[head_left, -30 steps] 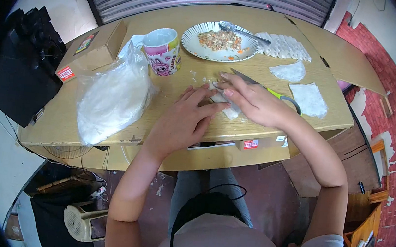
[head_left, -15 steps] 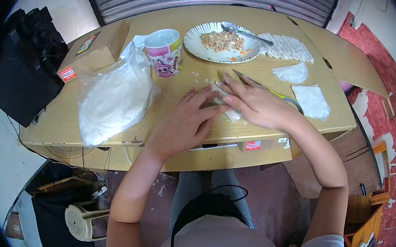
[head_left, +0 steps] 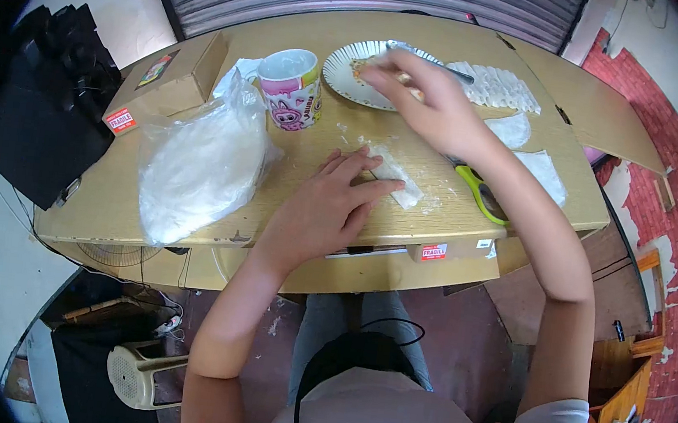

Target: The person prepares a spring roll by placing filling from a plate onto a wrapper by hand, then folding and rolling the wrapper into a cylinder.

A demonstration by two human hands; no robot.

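Note:
A small white wrapper roll (head_left: 397,180) lies at a slant on the wooden table. My left hand (head_left: 324,197) rests at its left side, fingers spread, with the fingertips and thumb touching the roll. My right hand (head_left: 429,97) is raised above the near side of a white paper plate (head_left: 338,79), fingers apart and somewhat blurred, with nothing visible in them. It covers much of the minced filling on the plate and part of the spoon (head_left: 461,75). Scissors with green-yellow handles (head_left: 481,195) lie beneath my right forearm.
Several finished white rolls (head_left: 501,88) lie in a row right of the plate. Two loose wrappers, one round (head_left: 510,130) and one square (head_left: 543,173), are nearer me. At left stand a printed mug (head_left: 289,95), a plastic bag of white contents (head_left: 198,172) and a cardboard box (head_left: 167,74).
My right hand has left the roll and moved up and away over the plate. My left hand stays at the roll. The scissors have shifted closer to me.

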